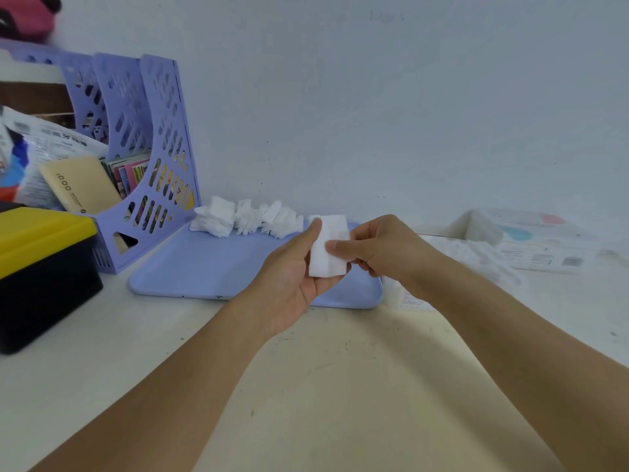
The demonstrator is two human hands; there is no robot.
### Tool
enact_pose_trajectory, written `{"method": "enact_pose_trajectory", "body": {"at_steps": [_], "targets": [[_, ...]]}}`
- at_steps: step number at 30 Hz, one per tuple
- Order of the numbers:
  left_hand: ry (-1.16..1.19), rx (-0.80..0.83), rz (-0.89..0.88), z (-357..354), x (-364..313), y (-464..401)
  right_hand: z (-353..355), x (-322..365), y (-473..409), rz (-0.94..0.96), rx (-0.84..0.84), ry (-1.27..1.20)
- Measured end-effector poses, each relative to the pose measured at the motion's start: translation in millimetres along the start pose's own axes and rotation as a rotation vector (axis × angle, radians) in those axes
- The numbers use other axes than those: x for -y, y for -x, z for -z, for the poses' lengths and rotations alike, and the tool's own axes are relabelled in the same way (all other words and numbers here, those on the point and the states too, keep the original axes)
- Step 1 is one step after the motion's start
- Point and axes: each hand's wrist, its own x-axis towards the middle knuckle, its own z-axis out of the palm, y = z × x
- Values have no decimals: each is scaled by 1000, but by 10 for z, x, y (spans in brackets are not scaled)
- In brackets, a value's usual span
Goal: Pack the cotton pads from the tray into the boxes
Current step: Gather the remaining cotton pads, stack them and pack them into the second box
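A lilac tray [211, 267] lies on the table against the wall. Several loose white cotton pads [245, 218] are heaped along its far edge. Above the tray's right half, both hands hold one neat stack of cotton pads [325, 258]. My left hand [292, 277] cradles it from below with the thumb on its upper left corner. My right hand [377, 247] pinches its right side, thumb on the front face. A white box [541, 240] with pastel shapes lies at the right by the wall.
A lilac file rack [149, 165] with booklets and a tan box stands at the left. In front of it sits a black bin with a yellow lid [41, 267]. White packaging [476, 264] lies right of the tray. The cream table [323, 369] reaches the near edge.
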Motion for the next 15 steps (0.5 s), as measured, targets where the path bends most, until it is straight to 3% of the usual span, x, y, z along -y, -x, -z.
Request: {"method": "enact_pose_trajectory", "body": {"at_steps": [3,6,15], "targets": [[24,-63,-1,27,28,-16,-76,-47,-8,248,-191,127],[57,-63,1,42,33,-22,-100,-84,-23,456,-261,317],[63,-56,-3,70,17,-43,-116,-81,-34,503,-262,347]]}}
